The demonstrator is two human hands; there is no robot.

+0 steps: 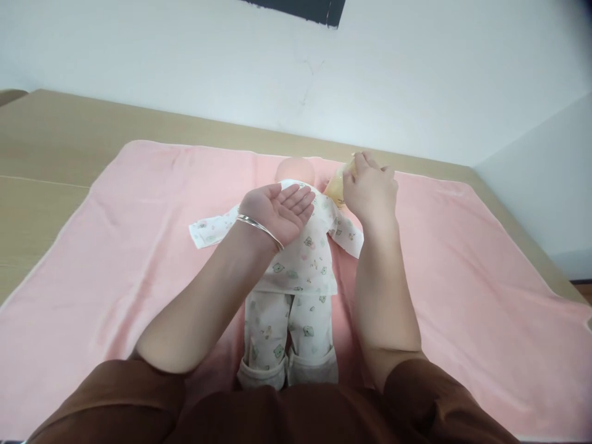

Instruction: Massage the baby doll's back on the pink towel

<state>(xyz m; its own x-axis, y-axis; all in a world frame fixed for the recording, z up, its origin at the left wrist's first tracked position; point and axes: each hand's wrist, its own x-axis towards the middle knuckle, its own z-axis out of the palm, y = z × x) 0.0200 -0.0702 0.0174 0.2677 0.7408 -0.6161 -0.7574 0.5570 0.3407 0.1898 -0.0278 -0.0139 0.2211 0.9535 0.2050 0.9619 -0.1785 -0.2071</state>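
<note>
A baby doll [318, 259] lies on its back in a white printed top and trousers, its arms spread to the sides. My left hand [284, 213] is held palm up over the doll's upper chest, fingers stretched out, with nothing visible in the palm. Beside the doll's head [295, 169], my right hand [370, 188] is closed around a yellowish, translucent container [336, 192] with small dark marks. Much of that container is hidden behind my fingers, so its exact kind is unclear. The doll's face is not visible to me.
Beneath the doll a pink blanket [152, 246] is spread over a wooden table [69, 129], with some creases. A white wall [208, 74] stands behind the table's far edge, bearing a dark panel [305, 7] at the top.
</note>
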